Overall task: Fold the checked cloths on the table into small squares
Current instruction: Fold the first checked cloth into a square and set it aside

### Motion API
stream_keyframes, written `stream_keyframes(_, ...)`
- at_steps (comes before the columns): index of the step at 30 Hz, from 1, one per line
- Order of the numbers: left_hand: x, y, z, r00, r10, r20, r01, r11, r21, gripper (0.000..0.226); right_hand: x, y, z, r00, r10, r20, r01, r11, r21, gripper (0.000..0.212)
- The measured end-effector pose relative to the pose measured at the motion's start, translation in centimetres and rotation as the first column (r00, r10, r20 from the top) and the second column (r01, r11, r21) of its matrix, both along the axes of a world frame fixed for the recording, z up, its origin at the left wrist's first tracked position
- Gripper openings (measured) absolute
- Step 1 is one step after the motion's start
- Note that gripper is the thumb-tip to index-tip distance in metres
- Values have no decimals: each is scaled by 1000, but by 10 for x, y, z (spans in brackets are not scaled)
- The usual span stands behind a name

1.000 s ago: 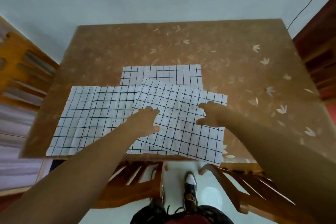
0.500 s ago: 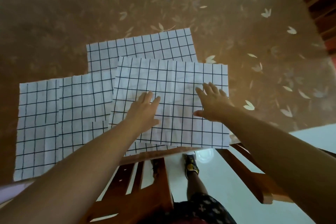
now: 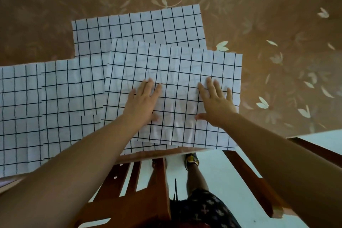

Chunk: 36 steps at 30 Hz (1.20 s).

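At the near edge of the tabletop, our left hand (image 3: 142, 102) and right hand (image 3: 216, 103) lie flat, fingers straight and slightly spread. Both palms press on a thin white fabric cloth (image 3: 175, 65) checked with black lines, and neither hand grips anything. The left hand sits about mid-cloth, the right toward the 3 o'clock edge. This cloth lies fully open and a little creased, with its 6 o'clock hem close to the table's edge.

It overlaps others of the same fabric. A second checked cloth (image 3: 137, 27) shows at 12 o'clock, and two more checked cloths (image 3: 70, 89) spread toward 9 o'clock. All rest on the brown tabletop (image 3: 277, 24), printed with pale leaves. A reddish wooden chair (image 3: 140, 190) stands at 6 o'clock, below the edge.

We judge this to be the smoothing step before the first fold, since no cloth is a small square yet. Next we must pinch two corners along one hem and carry them to the opposite hem, matching the grid lines. We should lift only the top layer, so the cloths beneath do not drag.
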State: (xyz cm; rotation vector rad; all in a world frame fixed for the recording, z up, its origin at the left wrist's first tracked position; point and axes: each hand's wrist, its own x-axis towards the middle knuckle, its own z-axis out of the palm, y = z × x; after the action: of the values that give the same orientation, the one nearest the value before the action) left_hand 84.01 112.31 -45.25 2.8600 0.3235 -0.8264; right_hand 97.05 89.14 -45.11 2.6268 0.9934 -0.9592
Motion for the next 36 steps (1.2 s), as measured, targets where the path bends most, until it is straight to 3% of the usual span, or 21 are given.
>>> stream_keyframes(5,-3,-4,1,995,14,95,-13,1000,-7,107,-3,3,-4,999,-32,43,30,998,49,99)
stream_keyframes(10,-4,-7,5,973,-17,232,15,1000,8,47,-8,-2,-10,956,4,294,-60,982,180,40)
stream_keyframes(16,-5,-1,10,965,33,260,-34,999,2,26,-12,1,9,972,-15,234,-43,970,239,14)
stream_keyframes(18,-5,2,14,959,49,279,-47,999,-12,19,-11,2,17,987,-20,161,-19,971,237,15)
stream_keyframes(26,-8,6,56,926,-4,377,63,987,-146,29,-10,42,69,998,40,-40,-25,947,319,66)
stream_keyframes(32,-11,13,106,896,12,443,64,986,-157,29,-10,71,114,977,99,-190,-36,949,312,67)
stream_keyframes(36,-13,24,141,872,41,487,34,989,-146,28,-9,81,145,984,120,-134,-67,934,350,53)
